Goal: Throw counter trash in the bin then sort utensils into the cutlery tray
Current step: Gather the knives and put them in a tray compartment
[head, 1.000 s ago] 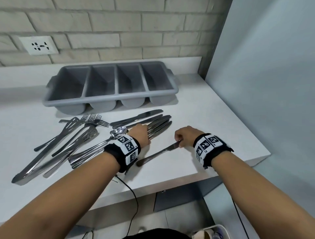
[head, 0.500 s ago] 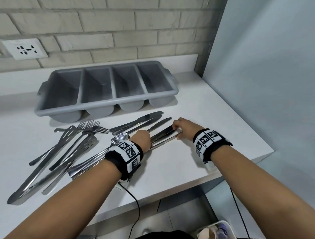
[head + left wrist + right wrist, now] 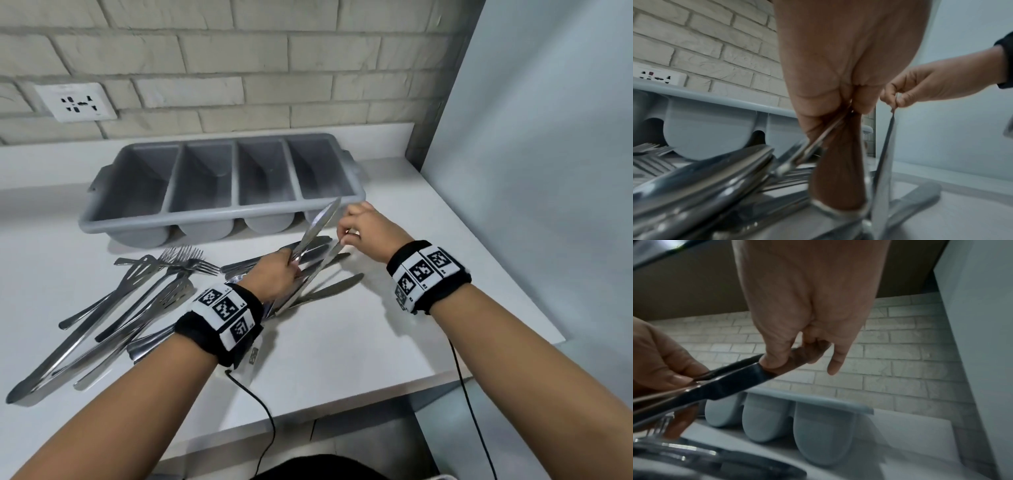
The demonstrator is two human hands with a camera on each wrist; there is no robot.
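The grey four-compartment cutlery tray point(image 3: 219, 219) stands at the back of the white counter, with nothing visible in its compartments. My left hand point(image 3: 291, 263) grips table knives point(image 3: 320, 221) by the handles, blades tilted up toward the tray's right end. My right hand point(image 3: 344, 236) pinches the upper end of another knife point(image 3: 308, 279), which slants down to the counter beside the left hand. In the right wrist view thumb and fingers point(image 3: 774, 360) clamp that dark blade point(image 3: 731, 384). The left wrist view shows the right hand point(image 3: 898, 99) holding the knife point(image 3: 885, 154) upright.
More knives point(image 3: 337, 286) lie on the counter under my hands. Forks point(image 3: 186, 260), slotted spatulas point(image 3: 144, 274) and long tongs point(image 3: 68, 356) spread to the left. A pale wall point(image 3: 548, 171) bounds the right side; the counter edge point(image 3: 376, 387) is near me.
Both hands have come up off the counter. The left one has raised its knives toward the tray, and the right one has lifted one end of a knife that lay flat.
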